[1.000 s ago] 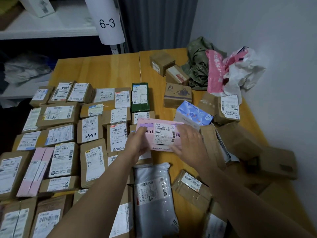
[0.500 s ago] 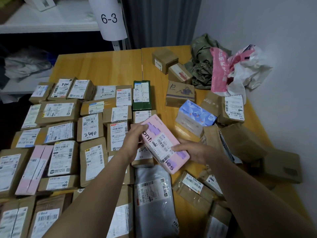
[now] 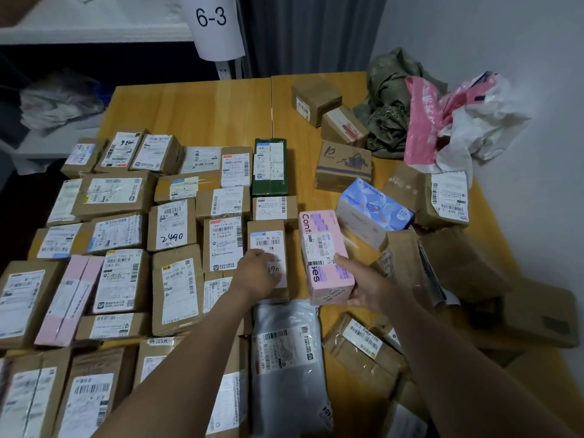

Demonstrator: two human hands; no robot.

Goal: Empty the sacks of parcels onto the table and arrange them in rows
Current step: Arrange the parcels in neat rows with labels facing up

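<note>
Many labelled brown parcels lie in rows on the left half of the wooden table (image 3: 196, 102). My right hand (image 3: 368, 286) grips the near end of a pink box (image 3: 322, 251), which lies lengthwise just right of the rows. My left hand (image 3: 257, 275) rests flat on a brown parcel (image 3: 268, 245) marked "490" at the right edge of the rows. A grey poly mailer (image 3: 284, 361) lies below both hands. A crumpled green sack (image 3: 392, 102) and a pink-and-white sack (image 3: 455, 121) sit at the table's far right.
Unsorted brown boxes and a blue box (image 3: 373, 210) are heaped along the right side. A dark green box (image 3: 270, 169) ends the top row. A shelf post tagged "6-3" (image 3: 211, 23) stands behind the table. Bare wood shows at the far middle.
The pink box has turned from crosswise to lengthwise and come down beside the rows. My left hand let go of it and moved onto the brown parcel to its left.
</note>
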